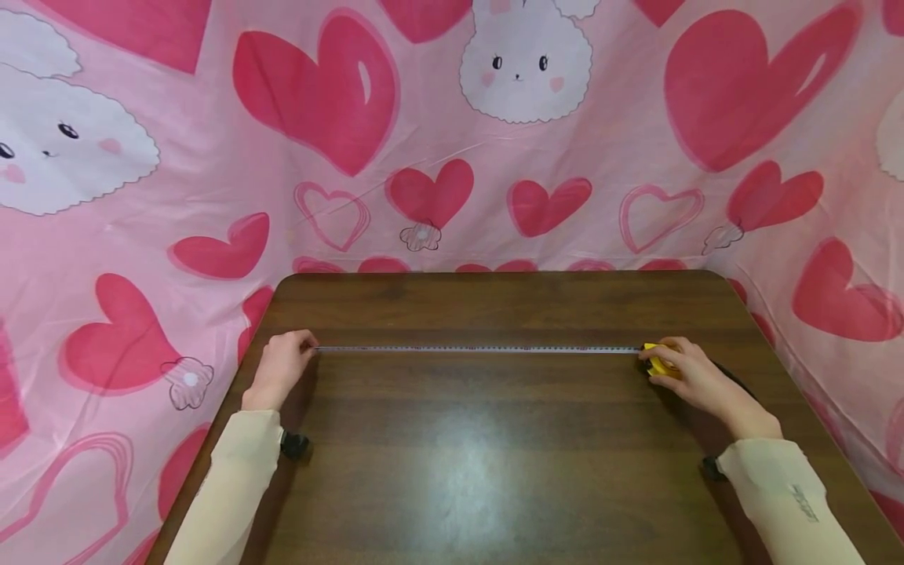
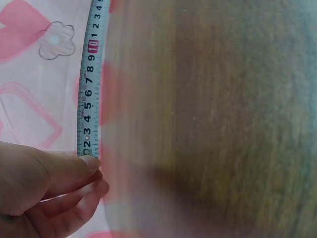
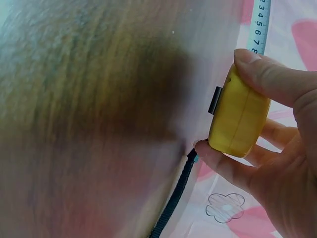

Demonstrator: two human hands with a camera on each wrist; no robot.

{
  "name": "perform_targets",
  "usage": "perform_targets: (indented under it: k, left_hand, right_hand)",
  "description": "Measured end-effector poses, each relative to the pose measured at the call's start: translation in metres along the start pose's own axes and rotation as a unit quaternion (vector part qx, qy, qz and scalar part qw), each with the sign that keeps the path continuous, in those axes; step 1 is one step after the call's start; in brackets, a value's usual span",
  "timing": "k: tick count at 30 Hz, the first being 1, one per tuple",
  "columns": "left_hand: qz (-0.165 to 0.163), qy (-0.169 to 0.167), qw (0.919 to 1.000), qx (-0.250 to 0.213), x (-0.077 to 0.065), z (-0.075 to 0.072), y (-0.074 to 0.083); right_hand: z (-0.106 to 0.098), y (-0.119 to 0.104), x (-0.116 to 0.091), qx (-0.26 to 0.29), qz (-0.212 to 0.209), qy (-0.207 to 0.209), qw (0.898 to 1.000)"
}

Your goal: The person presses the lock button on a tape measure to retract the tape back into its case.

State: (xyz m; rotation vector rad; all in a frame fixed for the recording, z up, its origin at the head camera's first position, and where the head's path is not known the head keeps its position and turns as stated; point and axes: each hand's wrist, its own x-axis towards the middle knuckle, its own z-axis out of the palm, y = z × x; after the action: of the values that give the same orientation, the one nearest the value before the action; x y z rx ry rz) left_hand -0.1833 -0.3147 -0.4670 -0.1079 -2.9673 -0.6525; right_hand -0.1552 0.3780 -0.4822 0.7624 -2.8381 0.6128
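Note:
A tape measure with a yellow case [image 3: 240, 116] sits in my right hand [image 1: 702, 383], the thumb and fingers curled round it. Its white blade [image 1: 480, 349] runs straight across the far part of the table to my left hand [image 1: 284, 365]. In the left wrist view, the thumb and a finger pinch the end of the blade [image 2: 89, 99] near its low numbers. Farther along, a red 10 mark shows. A dark strap [image 3: 173, 196] hangs from the case in the right wrist view. The right thumb lies by the blade's exit.
The brown wooden table [image 1: 466, 471] has rounded far corners. Behind it and on both sides hangs a pink cloth [image 1: 452, 141] with hearts and rabbit faces. A dark device is strapped at each wrist, below the cream sleeves [image 1: 236, 479].

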Motion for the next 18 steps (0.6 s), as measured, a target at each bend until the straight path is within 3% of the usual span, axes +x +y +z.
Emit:
perform_targets:
  k: [8,18]
  left_hand:
    - [0.007,-0.004,0.9999,0.008,-0.0054,-0.0058,-0.0004]
    - [0.004,-0.022,0.9997,0.006,-0.0072,-0.0062,-0.0025]
  right_hand:
    - [-0.0006,-0.0024,-0.0040,-0.011,-0.053,0.049,0.997]
    - [-0.0004,-0.0012,-0.0091,-0.008,-0.061,0.059,0.996]
